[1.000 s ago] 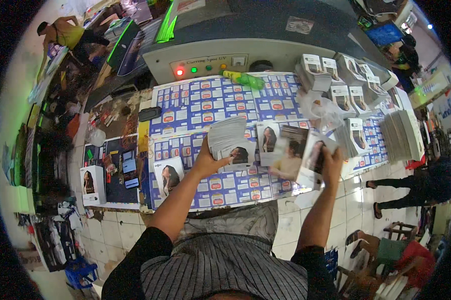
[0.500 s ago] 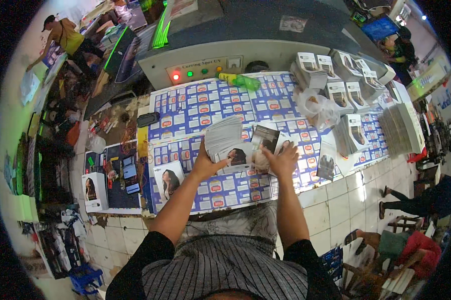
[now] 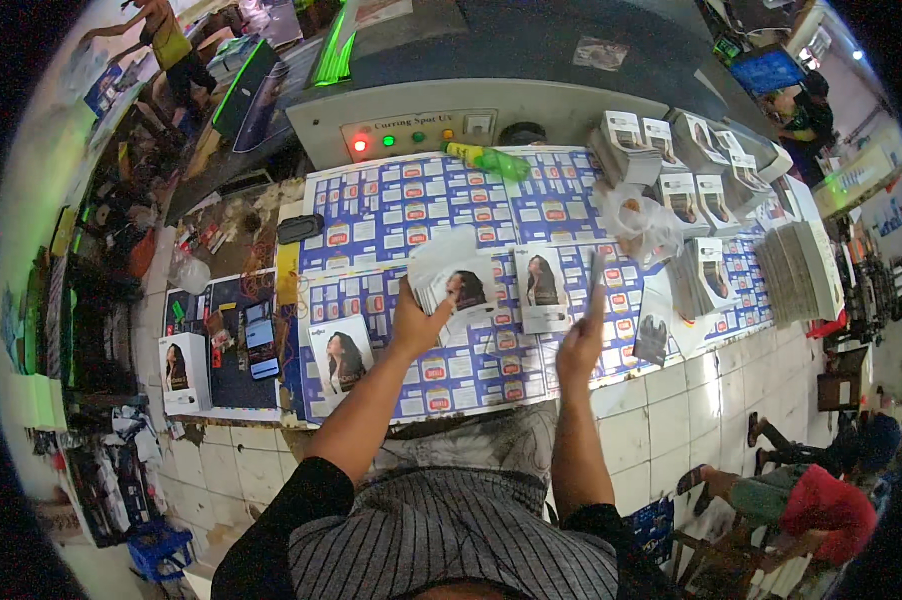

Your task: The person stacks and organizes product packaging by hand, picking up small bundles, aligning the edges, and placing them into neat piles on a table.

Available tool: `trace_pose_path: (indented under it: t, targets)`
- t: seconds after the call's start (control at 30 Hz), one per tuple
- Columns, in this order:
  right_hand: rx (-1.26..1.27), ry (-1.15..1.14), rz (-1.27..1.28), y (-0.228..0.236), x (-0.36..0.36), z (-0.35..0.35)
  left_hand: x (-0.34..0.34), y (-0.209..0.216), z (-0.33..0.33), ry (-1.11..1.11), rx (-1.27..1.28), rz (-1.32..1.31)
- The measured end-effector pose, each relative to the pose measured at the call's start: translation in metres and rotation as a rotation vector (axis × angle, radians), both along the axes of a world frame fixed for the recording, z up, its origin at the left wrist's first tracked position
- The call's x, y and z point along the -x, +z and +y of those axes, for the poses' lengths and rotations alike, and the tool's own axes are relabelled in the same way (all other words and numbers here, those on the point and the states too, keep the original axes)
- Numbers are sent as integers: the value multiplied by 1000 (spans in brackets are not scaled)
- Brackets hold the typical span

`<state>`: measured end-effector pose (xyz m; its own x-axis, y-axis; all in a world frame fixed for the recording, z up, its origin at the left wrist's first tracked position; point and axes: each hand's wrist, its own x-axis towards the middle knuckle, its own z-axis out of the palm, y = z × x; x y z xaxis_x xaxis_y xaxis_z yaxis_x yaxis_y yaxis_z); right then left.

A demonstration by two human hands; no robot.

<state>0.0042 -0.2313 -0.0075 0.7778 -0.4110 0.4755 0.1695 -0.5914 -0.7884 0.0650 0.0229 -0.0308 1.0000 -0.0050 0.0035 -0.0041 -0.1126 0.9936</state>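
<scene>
My left hand grips a stack of printed leaflets, its thumb over the top one, which shows a dark-haired portrait; the stack is slightly fanned at the far side. My right hand pinches a thin leaflet raised almost edge-on, so its face is hidden. Between the hands, a portrait leaflet lies face up on the blue-printed sheets covering the table. Another portrait pile rests near my left forearm. Right of my right hand is a dark-printed leaflet.
Bundled leaflets stand in several piles at the back right, beside a crumpled plastic bag. A green bottle lies before a grey machine with lit buttons. Phones are on the left. Other people are farther off.
My right hand has drawn back toward me and lifted a leaflet on edge. The spread leaflets between my hands now show as one lying straight. My left hand keeps its stack.
</scene>
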Motion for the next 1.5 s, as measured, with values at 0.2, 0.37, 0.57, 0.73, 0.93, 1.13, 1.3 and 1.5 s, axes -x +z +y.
trace_pose_path:
  t: [0.2,0.37,0.57,0.73,0.93,1.13,1.3,1.5]
  targets:
    - [199,395,148,-30,-6,127,-3,-8,0,51,-104,-97]
    - [-59,673,101,-45,-9,118,-5,-15,-1,39,-52,-63]
    - [406,-71,504,-59,-48,19,-6,6,5,-126,34,-41]
    - [491,33,656,-60,-70,-1,1,7,7,-157,-138,-70]
    - [420,54,233,-38,-85,-9,-18,-4,-2,195,6,-161]
    - [336,506,247,-13,-49,151,-28,-11,3,351,31,-87]
    - [-118,943,421,-18,-55,126,-27,0,18,156,52,151]
    - [-730,699,444,-1,-73,85,-12,40,26,-86,-86,134]
